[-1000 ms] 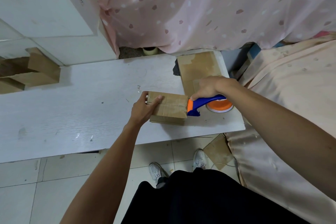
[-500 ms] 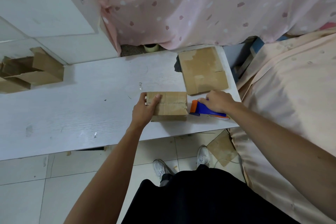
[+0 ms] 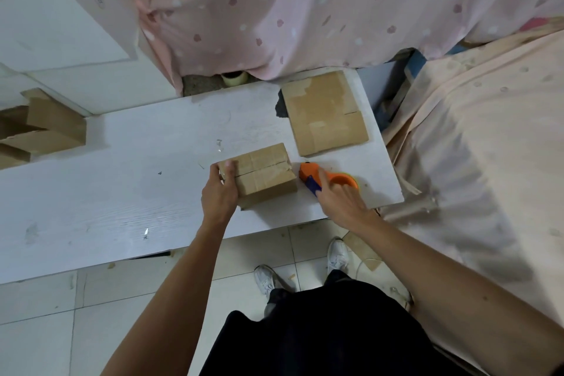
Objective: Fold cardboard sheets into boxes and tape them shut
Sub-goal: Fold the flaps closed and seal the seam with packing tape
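A small folded cardboard box (image 3: 262,174) sits on the white table (image 3: 122,177) near its front edge, tape running across its top seam. My left hand (image 3: 219,195) grips the box's left end, thumb on top. Just right of the box lies an orange and blue tape dispenser (image 3: 308,172), flat on the table. My right hand (image 3: 341,204) rests over its handle with the fingers spread and relaxed, covering part of it. A flat cardboard sheet (image 3: 326,114) lies behind them at the table's far right.
Finished cardboard boxes (image 3: 45,134) are stacked at the table's left end beside a white cabinet (image 3: 61,9). A pink curtain (image 3: 305,9) hangs behind, with a tape roll (image 3: 234,78) under its hem. A peach-covered bed (image 3: 488,162) borders the table's right edge.
My right hand has pulled the dispenser off the box's right end, laid it flat on the table and loosened its grip. My left hand has kept hold of the box, which turned slightly.
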